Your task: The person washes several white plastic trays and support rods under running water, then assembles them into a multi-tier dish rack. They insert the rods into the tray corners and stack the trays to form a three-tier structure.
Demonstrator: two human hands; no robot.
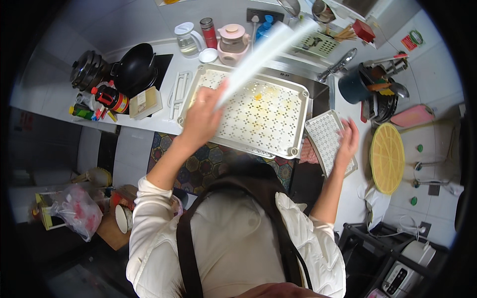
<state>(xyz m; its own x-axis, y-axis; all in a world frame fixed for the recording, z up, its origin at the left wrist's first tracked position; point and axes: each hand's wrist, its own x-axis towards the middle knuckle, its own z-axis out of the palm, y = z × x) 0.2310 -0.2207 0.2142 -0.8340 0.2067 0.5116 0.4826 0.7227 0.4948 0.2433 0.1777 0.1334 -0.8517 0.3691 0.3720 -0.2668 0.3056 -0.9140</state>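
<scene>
My left hand [202, 118] is closed around the lower end of a long white pole [248, 59], blurred by motion, slanting up to the right. Its far end looks doubled, so I cannot tell whether it is one piece or two. Below it, a large rectangular shelf panel [218, 130] with a patterned, perforated surface and rings at its corners lies across the sink. Yellowish bits dot its surface. My right hand [349, 141] has its fingers apart at the right edge of a smaller perforated panel with one curved side [325, 131], beside the sink.
White tube frames [180, 92] lie left of the large panel. A black wok [134, 69], sauce bottle [112, 99], glass jug [188, 39] and pink kettle [232, 43] stand behind. The faucet [338, 64], utensil pot [355, 84] and yellow round board [387, 158] are at right.
</scene>
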